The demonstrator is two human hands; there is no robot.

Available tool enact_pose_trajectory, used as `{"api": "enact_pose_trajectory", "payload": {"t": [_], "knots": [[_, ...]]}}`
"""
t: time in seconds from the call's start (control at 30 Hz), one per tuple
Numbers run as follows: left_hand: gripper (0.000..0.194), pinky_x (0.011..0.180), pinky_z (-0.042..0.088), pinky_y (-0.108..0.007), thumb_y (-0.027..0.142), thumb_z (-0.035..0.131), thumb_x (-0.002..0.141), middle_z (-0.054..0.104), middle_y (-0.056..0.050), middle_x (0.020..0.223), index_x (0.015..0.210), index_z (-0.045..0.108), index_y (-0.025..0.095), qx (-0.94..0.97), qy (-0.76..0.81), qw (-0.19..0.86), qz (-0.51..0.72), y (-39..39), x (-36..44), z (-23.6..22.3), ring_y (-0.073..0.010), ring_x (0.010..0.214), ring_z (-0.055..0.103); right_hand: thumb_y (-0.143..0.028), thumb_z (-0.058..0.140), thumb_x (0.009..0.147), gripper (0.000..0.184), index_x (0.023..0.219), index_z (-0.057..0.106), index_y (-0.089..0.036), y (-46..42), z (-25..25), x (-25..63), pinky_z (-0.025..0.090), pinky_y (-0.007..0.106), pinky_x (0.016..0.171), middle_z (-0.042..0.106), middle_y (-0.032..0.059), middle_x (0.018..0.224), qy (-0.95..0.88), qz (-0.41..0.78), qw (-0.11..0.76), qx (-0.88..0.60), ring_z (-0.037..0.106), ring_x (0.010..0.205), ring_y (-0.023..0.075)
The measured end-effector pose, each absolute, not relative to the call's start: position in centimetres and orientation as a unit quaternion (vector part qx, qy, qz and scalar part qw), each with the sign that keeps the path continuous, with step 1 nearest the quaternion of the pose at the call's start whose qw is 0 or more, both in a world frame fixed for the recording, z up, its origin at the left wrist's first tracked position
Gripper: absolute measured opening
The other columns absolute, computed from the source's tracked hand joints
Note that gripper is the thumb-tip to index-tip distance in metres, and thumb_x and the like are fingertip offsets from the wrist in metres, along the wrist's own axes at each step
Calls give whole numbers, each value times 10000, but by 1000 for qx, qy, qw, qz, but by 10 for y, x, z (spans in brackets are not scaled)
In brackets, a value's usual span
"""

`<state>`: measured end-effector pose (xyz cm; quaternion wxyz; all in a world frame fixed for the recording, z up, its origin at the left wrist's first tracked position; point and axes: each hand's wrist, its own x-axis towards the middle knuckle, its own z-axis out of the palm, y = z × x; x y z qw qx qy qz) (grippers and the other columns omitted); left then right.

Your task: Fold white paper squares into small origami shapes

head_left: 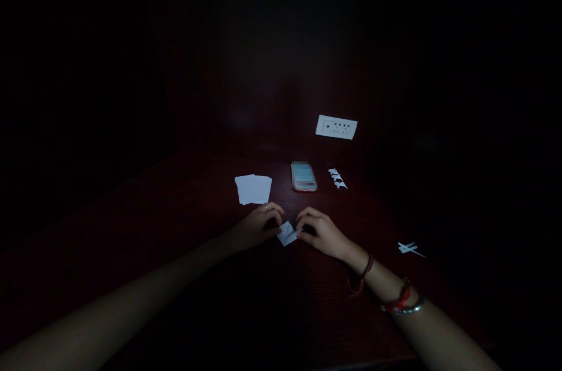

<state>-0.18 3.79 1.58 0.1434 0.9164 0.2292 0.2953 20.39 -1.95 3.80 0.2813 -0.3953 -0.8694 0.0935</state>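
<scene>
One folded paper (286,236) held between two sides

From my seat at the far end of the feed, everything turns on this: the paper lies on the desk (197,201), with the left hand (259,227) at its 9 o'clock and the right hand (322,233) at its 3. Neither is nearer; both touch it. I see the left thumb and fingertips clamped on the near-white corner on that side, while the right hand is bent round, thumb and finger together on the opposite tip. The piece is about as wide as it is deep, so I read no clear long axis; a raised flap leans toward 2 o'clock.

Taking the paper as my clock centre, I find a stack of white sheets (253,189) at 11, just beyond the left knuckles, the closest thing to them. A phone (304,177), its screen blurred, lies between 12 and 1. Small folded pieces (338,178) sit in a row past 1. Thin paper strips (408,248) lie crossed just past 3, well apart from the right hand. A socket panel (336,127) is on the wall at 1. Fingers hide both ends of the paper from me.
</scene>
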Motion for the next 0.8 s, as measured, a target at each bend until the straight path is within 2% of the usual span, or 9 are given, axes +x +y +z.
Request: {"api": "enact_pose_trajectory", "payload": {"t": [0.13, 0.33, 0.47, 0.6, 0.7, 0.8], "knots": [[73, 787, 390, -312, 215, 502, 775, 511, -50, 989, 733, 507, 155, 910, 197, 203, 304, 40, -6, 23, -152, 923, 487, -112, 520, 735, 86, 764, 570, -176, -20, 42, 208, 365, 282, 776, 522, 30, 901, -896, 38, 241, -372, 484, 876, 137], [83, 818, 394, -309, 160, 475, 795, 591, -43, 912, 796, 557, 162, 934, 126, 238, 234, 33, -14, 37, -156, 956, 501, -11, 483, 715, 204, 774, 585, -177, -19, 45, 218, 353, 282, 772, 584, 16, 849, -922, 10, 170, -347, 498, 856, 136], [329, 868, 378, -343, 43, 373, 793, 596, -20, 1005, 969, 582, 227, 952, 102, 222, 187, 30, -20, 44, -155, 1045, 466, 14, 418, 729, 267, 804, 597, -168, -20, 49, 220, 376, 257, 763, 599, 21, 852, -931, 35, 154, -329, 515, 833, 124], [469, 889, 372, -339, -25, 358, 731, 568, 33, 1070, 1026, 559, 280, 962, 115, 210, 133, 25, -25, 53, -149, 1101, 418, -105, 428, 790, 201, 905, 583, -160, -24, 52, 218, 378, 266, 771, 590, 37, 868, -929, 41, 153, -334, 521, 828, 127], [337, 868, 377, -329, 61, 418, 767, 584, 23, 1038, 978, 584, 265, 964, 153, 161, 143, 15, -22, 54, -166, 1067, 448, -273, 507, 774, 266, 1014, 541, -166, -27, 52, 214, 371, 291, 776, 574, 53, 887, -922, 32, 152, -354, 513, 848, 150], [181, 819, 384, -337, 244, 509, 778, 600, -9, 980, 938, 596, 242, 954, 216, 85, 189, 7, -14, 45, -193, 978, 502, -321, 517, 766, 303, 1032, 540, -177, -27, 50, 211, 364, 299, 781, 563, 54, 863, -919, 22, 149, -365, 508, 846, 155]]}}
